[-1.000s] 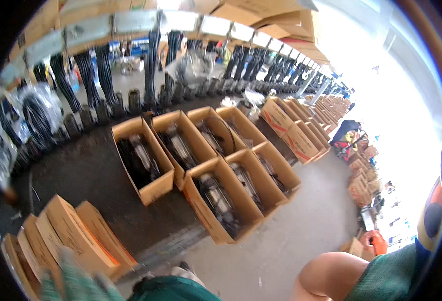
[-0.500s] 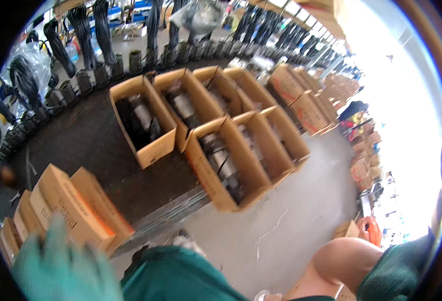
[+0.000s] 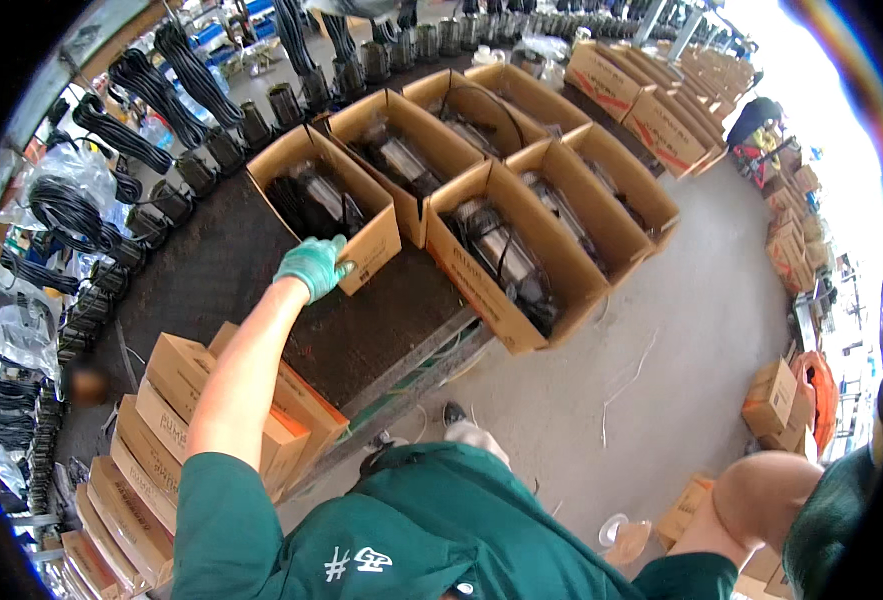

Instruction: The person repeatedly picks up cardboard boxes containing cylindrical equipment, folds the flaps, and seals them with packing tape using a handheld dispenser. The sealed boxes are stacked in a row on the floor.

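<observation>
My left hand (image 3: 313, 265), in a green glove, reaches forward from the lower left. Its fingers curl over the near corner of an open cardboard box (image 3: 373, 243) that stands on a dark mat (image 3: 211, 270). Inside the box lies a dark machine part with black cable (image 3: 311, 200). My bare forearm runs back to a green sleeve. My right hand is out of sight; only a bent bare arm (image 3: 761, 500) with a green sleeve shows at the lower right.
Several more open boxes (image 3: 521, 260) with similar parts stand to the right on the mat. Closed cartons (image 3: 171, 400) are stacked at the lower left. Black cable coils and dark cylinders (image 3: 191, 150) line the far edge. Concrete floor (image 3: 661, 350) and small boxes (image 3: 776, 400) lie to the right.
My gloved left hand has risen from the lower left edge and reached the corner of the nearest open box. The view has tilted down and closer to the boxes.
</observation>
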The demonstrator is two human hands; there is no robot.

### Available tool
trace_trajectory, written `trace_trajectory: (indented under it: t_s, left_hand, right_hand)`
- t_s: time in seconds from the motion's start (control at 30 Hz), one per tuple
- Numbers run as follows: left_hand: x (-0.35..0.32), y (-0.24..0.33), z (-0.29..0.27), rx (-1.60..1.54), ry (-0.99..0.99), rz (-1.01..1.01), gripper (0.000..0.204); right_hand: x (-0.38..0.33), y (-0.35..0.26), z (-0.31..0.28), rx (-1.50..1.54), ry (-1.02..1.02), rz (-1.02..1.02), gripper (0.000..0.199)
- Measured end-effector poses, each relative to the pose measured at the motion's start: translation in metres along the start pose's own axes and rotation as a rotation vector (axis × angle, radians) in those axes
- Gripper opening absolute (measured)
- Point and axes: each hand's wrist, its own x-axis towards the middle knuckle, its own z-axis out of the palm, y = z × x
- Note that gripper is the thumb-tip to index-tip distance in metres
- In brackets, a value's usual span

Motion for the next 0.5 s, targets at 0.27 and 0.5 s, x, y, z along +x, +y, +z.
trace_trajectory:
  t_s: [0.27,0.5]
  left_hand:
    - [0.015,-0.011,0.051,0.038,0.321,0.089,0.037]
    - [-0.076,0.07,0.053,-0.008,0.136,0.185,0.035]
  right_hand:
    - [-0.052,-0.015,0.017,0.252,-0.013,0.3,0.03]
    - [-0.176,-0.028,0.087,0.811,-0.382,0.748,0.017]
